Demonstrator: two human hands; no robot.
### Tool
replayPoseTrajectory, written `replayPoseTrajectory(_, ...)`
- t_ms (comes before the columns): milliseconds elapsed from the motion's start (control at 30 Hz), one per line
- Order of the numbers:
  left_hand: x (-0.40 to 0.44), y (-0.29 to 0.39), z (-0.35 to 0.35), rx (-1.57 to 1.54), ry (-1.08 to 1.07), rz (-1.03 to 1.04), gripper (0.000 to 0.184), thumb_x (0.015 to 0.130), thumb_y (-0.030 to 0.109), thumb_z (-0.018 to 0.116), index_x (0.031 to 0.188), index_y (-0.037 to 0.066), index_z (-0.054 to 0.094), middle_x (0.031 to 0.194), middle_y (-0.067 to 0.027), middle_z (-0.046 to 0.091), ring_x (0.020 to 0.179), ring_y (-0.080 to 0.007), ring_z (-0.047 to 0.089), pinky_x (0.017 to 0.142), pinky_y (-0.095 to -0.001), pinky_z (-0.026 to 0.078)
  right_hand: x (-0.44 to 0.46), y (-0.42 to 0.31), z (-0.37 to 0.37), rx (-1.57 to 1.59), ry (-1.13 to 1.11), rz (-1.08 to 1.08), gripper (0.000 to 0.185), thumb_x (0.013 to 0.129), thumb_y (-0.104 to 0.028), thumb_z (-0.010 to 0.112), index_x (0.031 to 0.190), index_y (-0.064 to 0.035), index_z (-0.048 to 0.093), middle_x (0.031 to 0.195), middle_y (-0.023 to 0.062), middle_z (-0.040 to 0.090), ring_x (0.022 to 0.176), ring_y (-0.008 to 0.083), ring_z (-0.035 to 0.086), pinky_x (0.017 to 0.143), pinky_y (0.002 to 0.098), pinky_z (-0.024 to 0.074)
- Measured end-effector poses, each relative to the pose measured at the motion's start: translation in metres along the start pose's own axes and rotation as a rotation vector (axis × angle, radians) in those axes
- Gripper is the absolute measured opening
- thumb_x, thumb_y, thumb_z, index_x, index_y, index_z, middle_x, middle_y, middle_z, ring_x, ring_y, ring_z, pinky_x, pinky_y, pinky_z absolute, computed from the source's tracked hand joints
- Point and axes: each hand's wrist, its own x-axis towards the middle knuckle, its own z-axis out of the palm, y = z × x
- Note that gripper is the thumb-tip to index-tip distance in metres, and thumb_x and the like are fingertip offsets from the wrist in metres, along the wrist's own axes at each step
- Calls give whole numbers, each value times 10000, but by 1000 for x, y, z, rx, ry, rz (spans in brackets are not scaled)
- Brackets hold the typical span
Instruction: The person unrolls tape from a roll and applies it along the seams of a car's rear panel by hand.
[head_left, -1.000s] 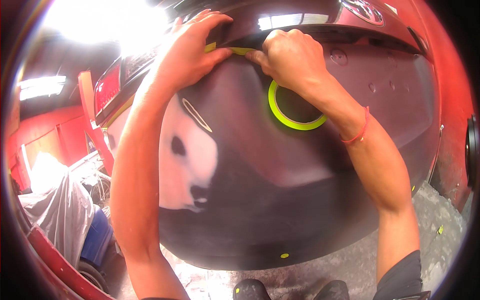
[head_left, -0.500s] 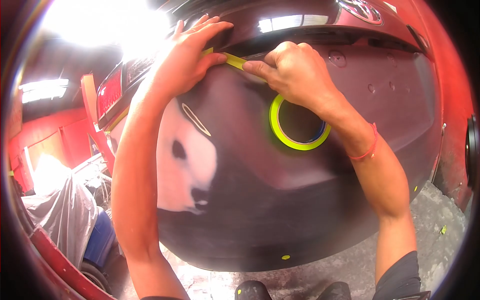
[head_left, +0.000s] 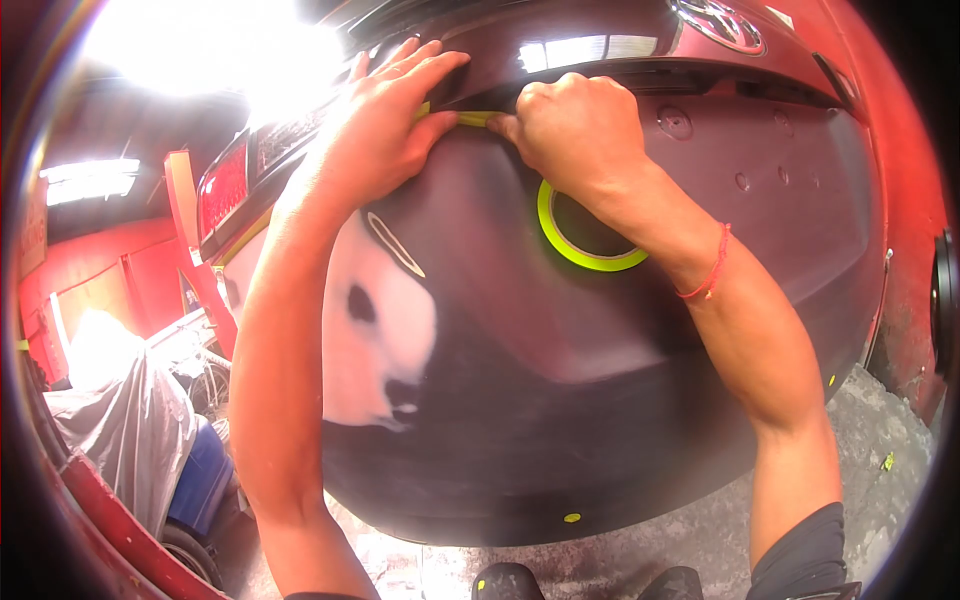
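My left hand [head_left: 385, 125] lies on the car's rear at the upper left, fingers spread over the glossy dark edge. Its thumb rests at a strip of yellow-green masking tape [head_left: 474, 118]. Closed in a pinch, my right hand [head_left: 585, 135] holds the strip a short way to the right, and the strip is stretched between the two hands. The tape roll [head_left: 592, 262] hangs below my right hand, its upper part hidden behind the hand and wrist. Behind it is the dull dark rear panel [head_left: 520, 420], with a pale sanded patch [head_left: 385, 320] on its left.
A chrome emblem [head_left: 722, 25] sits above the panel. The red tail light [head_left: 224, 190] is left of my left forearm. A grey cover [head_left: 130, 420] drapes over something at lower left. The concrete floor [head_left: 880, 440] shows at right, and shoes [head_left: 508, 582] at the bottom.
My right hand has shifted slightly left and up, bringing the roll higher. The strip between my hands now runs nearly level instead of sloping down. My left hand has barely moved.
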Motion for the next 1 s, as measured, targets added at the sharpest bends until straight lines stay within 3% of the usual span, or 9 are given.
replayPoseTrajectory(133,-2,4,-1,73,16,17,565,921,91,672,1456,158,504,1535,-176,465,1477,-350,357,1183,-431,343,1,-2,1,-47,21,-2,112,791,-184,673,778,-114,760,698,114,710,670,317,713,634,420,506)
replayPoseTrajectory(300,4,5,1,35,66,62,624,859,75,701,1447,156,507,1497,-167,504,1422,-369,428,1156,-438,382,0,-1,7,-122,75,-79,97,766,-132,664,720,-133,750,709,100,718,682,298,725,634,417,505)
replayPoseTrajectory(367,8,6,2,23,131,58,603,825,143,741,1397,115,553,1420,-154,570,1344,-375,497,1165,-535,330,0,-4,4,-128,90,-89,101,761,-121,664,709,-137,749,706,95,718,683,290,728,634,414,506)
replayPoseTrajectory(400,9,7,1,23,132,58,603,825,143,741,1397,115,553,1420,-154,570,1344,-375,497,1165,-535,330,0,-5,3,-136,76,-99,101,761,-117,667,705,-136,749,710,90,721,686,285,731,637,411,507)
replayPoseTrajectory(467,12,10,-2,107,53,48,691,782,97,747,1433,143,517,1483,-151,510,1335,-357,512,1092,-435,447,1,-8,1,-142,60,-108,102,760,-114,670,701,-135,750,714,86,724,689,279,733,640,408,509)
replayPoseTrajectory(800,15,10,3,140,70,17,668,781,114,762,1412,153,547,1444,-146,549,1320,-352,527,1095,-427,453,1,-13,-3,-201,23,-130,110,756,-123,681,734,-152,785,752,77,744,742,255,755,597,362,545)
replayPoseTrajectory(900,17,7,0,91,41,39,687,767,120,803,1405,124,551,1396,-155,581,1290,-351,547,1073,-427,467,3,-12,-4,-191,-16,-100,104,754,-124,679,738,-137,781,761,89,743,736,266,753,589,370,553)
replayPoseTrajectory(1000,29,14,2,265,2,119,700,741,121,840,1372,53,542,1341,-161,602,1212,-368,582,1021,-428,487,0,-9,-6,-168,-62,-54,90,759,-129,686,746,-115,774,767,113,739,731,291,747,592,391,563)
